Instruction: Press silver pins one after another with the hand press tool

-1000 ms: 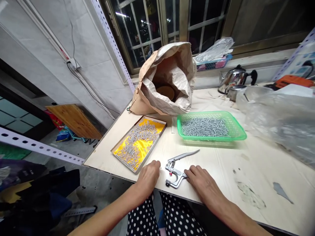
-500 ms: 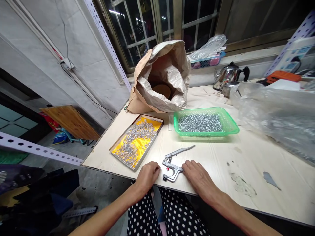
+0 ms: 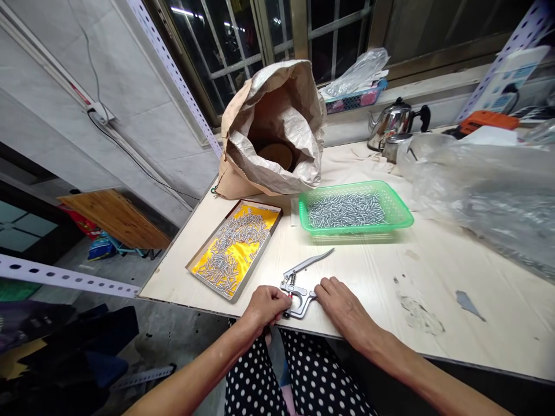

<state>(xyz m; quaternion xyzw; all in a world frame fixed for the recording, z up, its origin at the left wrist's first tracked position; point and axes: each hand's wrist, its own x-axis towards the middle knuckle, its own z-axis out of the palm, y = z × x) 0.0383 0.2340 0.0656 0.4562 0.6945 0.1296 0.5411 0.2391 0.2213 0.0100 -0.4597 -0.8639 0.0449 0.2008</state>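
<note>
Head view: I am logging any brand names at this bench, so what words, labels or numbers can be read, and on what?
None can be read.
White and blue box on the sill: print too blurred.
Metal snap pliers between the left hand and right hand: no marking shows.

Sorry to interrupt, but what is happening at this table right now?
A person sits at a pale wooden table with both hands at a metal hand press tool near its front edge. The left hand is at the tool's jaw end and the right hand touches its body. Beyond them, a yellow-lined tray and a green basket both hold small metal pieces.
</note>
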